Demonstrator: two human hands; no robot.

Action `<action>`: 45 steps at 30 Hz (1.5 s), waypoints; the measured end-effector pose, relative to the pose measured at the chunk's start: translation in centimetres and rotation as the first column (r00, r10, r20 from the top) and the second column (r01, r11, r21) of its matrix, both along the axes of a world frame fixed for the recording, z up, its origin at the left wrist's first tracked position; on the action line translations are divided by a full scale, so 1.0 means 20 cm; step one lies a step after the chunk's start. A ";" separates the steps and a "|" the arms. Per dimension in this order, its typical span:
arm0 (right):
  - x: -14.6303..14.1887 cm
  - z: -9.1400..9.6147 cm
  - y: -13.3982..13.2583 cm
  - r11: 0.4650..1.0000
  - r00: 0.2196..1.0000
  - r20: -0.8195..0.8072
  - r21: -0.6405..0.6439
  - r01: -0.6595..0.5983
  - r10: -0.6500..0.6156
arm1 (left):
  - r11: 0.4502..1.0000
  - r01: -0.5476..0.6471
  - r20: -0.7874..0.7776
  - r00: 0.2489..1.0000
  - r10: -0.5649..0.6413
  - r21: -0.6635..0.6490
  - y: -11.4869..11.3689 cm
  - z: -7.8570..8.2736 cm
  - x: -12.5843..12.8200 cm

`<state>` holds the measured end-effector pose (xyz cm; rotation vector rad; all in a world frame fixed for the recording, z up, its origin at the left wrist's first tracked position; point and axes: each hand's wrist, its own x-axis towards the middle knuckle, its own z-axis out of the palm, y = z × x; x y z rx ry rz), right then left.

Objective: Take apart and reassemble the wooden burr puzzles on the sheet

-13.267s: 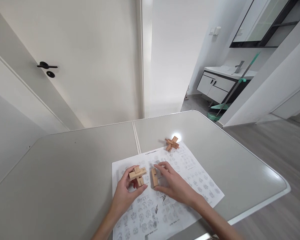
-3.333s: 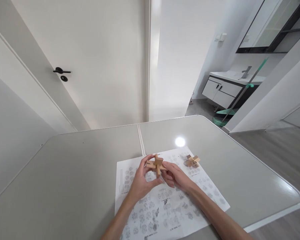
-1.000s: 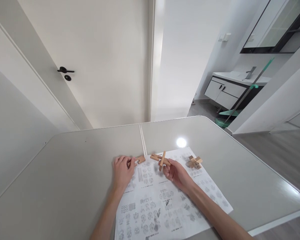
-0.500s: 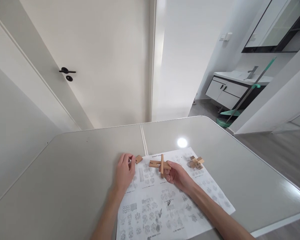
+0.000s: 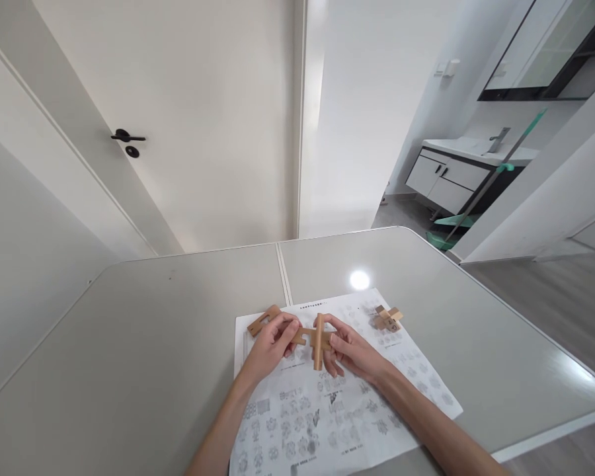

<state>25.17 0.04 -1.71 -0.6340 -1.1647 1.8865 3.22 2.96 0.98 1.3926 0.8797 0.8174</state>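
Note:
Both of my hands hold a partly joined wooden cross point(image 5: 317, 340) above a printed instruction sheet point(image 5: 337, 403). My right hand point(image 5: 347, 350) grips its upright bar with curled fingers. My left hand point(image 5: 272, 340) pinches the cross's left arm. A loose notched wooden bar point(image 5: 262, 320) lies on the sheet's far left corner, just beyond my left fingers. A finished wooden burr puzzle point(image 5: 387, 318) rests on the sheet to the right, apart from both hands.
The grey table point(image 5: 129, 344) has a seam point(image 5: 283, 281) running away from me and a rounded edge at right. A white door with a black handle point(image 5: 123, 137) stands behind, and a bathroom vanity point(image 5: 456, 175) shows at right.
My left hand has let go of the loose bar at the sheet's corner and come right onto the cross. The right hand has lowered the cross a little towards me.

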 end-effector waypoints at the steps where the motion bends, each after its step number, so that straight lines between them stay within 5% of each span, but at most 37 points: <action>1: 0.00 -0.01 0.00 1.000 1.000 0.003 -0.002 0.026 -0.026 | 1.000 -0.005 -0.002 1.000 0.005 -0.003 0.00 0.00 0.00; 7: -0.01 -0.03 0.00 0.986 0.986 0.011 0.005 0.164 -0.164 | 0.997 -0.073 -0.005 0.997 0.073 -0.004 0.01 -0.03 0.01; 15: 0.01 -0.03 0.02 0.974 0.970 -0.122 -0.108 0.198 -0.211 | 0.994 -0.110 -0.020 0.994 0.110 0.026 0.02 0.00 -0.01; 18: 0.03 -0.02 0.04 0.933 0.919 -0.196 -0.186 0.306 -0.341 | 0.958 -0.285 -0.045 0.957 0.286 0.028 0.05 -0.01 -0.05; 21: 0.04 0.00 0.05 0.895 0.900 -0.102 -0.199 0.399 -0.424 | 0.888 -0.433 -0.146 0.879 0.454 0.157 0.07 -0.01 -0.09; 28: -0.01 0.04 0.03 0.909 0.886 0.212 0.022 0.417 -0.412 | 0.825 -0.143 -0.525 0.709 0.471 0.547 0.05 -0.03 -0.11; 32: -0.03 0.00 0.03 0.905 0.840 0.335 0.171 0.390 -0.426 | 0.808 -0.012 -0.615 0.642 0.458 0.589 0.03 -0.04 -0.11; 39: -0.05 -0.05 0.05 0.917 0.810 0.433 0.228 0.326 -0.395 | 0.798 0.018 -0.653 0.586 0.480 0.602 0.03 -0.03 -0.13; 42: -0.06 -0.01 0.10 0.936 0.786 0.508 0.217 0.279 -0.352 | 0.739 -0.080 -0.609 0.511 0.607 0.669 0.05 -0.04 -0.16; 45: -0.07 0.02 0.17 0.927 0.683 0.626 0.270 0.262 -0.375 | 0.698 -0.177 -0.581 0.434 0.689 0.694 0.07 -0.06 -0.19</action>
